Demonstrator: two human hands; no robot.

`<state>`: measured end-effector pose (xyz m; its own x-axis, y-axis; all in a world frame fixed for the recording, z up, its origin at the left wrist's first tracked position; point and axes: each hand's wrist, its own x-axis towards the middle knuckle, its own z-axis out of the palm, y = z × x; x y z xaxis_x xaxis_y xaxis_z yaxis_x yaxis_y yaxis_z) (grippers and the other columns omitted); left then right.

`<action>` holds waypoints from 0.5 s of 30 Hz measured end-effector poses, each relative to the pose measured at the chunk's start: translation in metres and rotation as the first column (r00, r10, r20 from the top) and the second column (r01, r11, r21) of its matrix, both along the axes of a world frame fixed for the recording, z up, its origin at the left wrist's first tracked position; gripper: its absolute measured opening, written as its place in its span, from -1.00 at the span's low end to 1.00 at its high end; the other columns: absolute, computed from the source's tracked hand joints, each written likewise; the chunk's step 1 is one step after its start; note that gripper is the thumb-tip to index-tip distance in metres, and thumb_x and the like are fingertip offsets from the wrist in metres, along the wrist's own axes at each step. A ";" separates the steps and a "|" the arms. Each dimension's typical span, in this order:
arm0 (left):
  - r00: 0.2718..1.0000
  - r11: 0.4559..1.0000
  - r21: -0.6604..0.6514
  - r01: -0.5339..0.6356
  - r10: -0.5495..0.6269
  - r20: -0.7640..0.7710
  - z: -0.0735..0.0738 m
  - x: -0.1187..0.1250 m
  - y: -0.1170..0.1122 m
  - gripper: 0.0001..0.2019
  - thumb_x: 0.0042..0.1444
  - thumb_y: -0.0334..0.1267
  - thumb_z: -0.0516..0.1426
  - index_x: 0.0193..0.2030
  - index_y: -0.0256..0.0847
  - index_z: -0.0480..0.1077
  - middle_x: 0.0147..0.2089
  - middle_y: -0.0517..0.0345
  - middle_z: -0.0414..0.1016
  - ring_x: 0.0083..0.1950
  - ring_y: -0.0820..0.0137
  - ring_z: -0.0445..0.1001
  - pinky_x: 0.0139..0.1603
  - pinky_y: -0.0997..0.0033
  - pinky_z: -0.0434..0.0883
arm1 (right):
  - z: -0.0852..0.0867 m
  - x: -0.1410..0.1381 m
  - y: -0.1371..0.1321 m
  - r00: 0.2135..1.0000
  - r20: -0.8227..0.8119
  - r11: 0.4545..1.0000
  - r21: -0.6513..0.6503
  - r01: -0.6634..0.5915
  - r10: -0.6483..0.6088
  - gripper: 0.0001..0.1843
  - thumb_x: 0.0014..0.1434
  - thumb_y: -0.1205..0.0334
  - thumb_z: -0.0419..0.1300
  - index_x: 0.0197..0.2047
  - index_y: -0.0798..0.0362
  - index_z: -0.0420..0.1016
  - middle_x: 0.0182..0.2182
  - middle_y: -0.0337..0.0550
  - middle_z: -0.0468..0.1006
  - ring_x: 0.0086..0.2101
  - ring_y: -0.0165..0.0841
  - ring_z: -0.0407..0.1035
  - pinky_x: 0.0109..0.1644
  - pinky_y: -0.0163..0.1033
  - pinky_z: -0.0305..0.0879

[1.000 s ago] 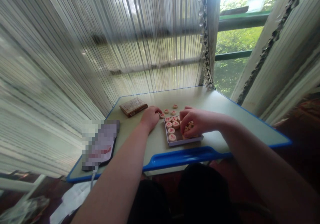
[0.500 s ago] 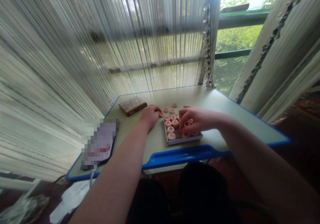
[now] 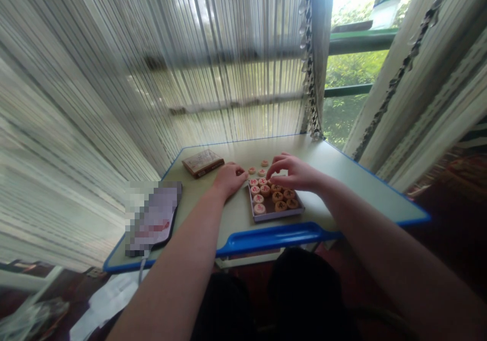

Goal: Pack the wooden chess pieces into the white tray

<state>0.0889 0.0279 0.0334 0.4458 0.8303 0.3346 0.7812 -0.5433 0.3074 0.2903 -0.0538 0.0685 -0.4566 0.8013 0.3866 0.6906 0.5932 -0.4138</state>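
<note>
A shallow white tray (image 3: 279, 213) holds several round wooden chess pieces (image 3: 281, 197) with red or dark marks. It sits on a pale desk (image 3: 342, 178) with a blue rim. My left hand (image 3: 228, 176) rests curled on the desk at the tray's far left corner, fingertips touching a loose piece. My right hand (image 3: 292, 172) hovers over the tray's far edge, thumb and forefinger pinched at a piece there. A few loose pieces (image 3: 262, 168) lie beyond the tray.
A small brown box (image 3: 202, 162) lies at the desk's back left. A phone (image 3: 152, 218) with a cable lies at the front left. Striped curtains (image 3: 152, 77) and a window (image 3: 353, 72) stand close behind the desk. A blue groove (image 3: 274, 234) runs along the front edge.
My right hand has lifted off the tray's right side and moved to its far edge, uncovering dark-marked pieces in the tray. My left hand has hardly moved.
</note>
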 end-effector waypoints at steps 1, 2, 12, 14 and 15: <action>1.000 1.000 0.010 0.003 -0.003 -0.010 0.000 -0.001 0.000 -0.69 0.03 -0.12 0.05 -0.32 -0.27 0.53 -0.29 0.03 0.48 -0.27 0.35 0.42 -0.18 0.43 0.35 | -0.001 0.001 0.002 1.000 -0.013 1.000 0.007 0.019 -0.019 -0.84 0.01 0.29 0.16 -0.37 0.07 0.57 -0.40 -0.15 0.38 -0.27 -0.32 0.24 -0.04 -0.14 0.12; 1.000 1.000 0.018 0.005 -0.005 -0.021 0.000 -0.002 0.000 -0.68 0.03 -0.12 0.04 -0.33 -0.28 0.53 -0.29 0.02 0.48 -0.26 0.34 0.42 -0.18 0.42 0.35 | -0.002 0.001 0.003 0.999 -0.025 0.999 0.013 0.041 -0.041 -0.84 0.00 0.29 0.15 -0.38 0.07 0.57 -0.40 -0.15 0.39 -0.27 -0.32 0.24 -0.04 -0.14 0.12; 0.887 0.971 -0.223 0.081 0.032 0.461 0.010 -0.003 -0.015 -0.78 -0.06 -0.18 0.17 -0.33 -0.31 0.42 -0.38 0.07 0.50 -0.40 0.41 0.41 -0.35 0.39 0.39 | -0.021 -0.004 0.014 0.993 -0.083 0.990 0.106 0.095 -0.087 -0.81 0.02 0.33 0.15 -0.30 0.05 0.57 -0.38 -0.13 0.40 -0.27 -0.33 0.27 -0.10 -0.17 0.22; 0.744 0.915 -0.312 0.255 0.020 0.668 0.014 -0.001 -0.021 -0.73 -0.12 -0.18 0.22 -0.31 -0.34 0.42 -0.36 0.07 0.52 -0.40 0.43 0.42 -0.34 0.39 0.40 | -0.025 -0.008 0.013 0.993 -0.113 0.981 0.184 0.060 -0.039 -0.80 0.01 0.29 0.19 -0.24 0.03 0.54 -0.32 -0.12 0.39 -0.24 -0.32 0.29 -0.09 -0.17 0.24; 0.677 0.881 -0.337 0.332 0.026 0.735 0.015 -0.001 -0.023 -0.71 -0.15 -0.19 0.24 -0.31 -0.35 0.43 -0.35 0.06 0.52 -0.37 0.43 0.43 -0.31 0.38 0.41 | -0.027 -0.010 0.012 0.991 -0.133 0.972 0.228 0.057 -0.027 -0.76 0.01 0.26 0.21 -0.20 0.01 0.52 -0.30 -0.11 0.38 -0.24 -0.32 0.30 -0.11 -0.17 0.26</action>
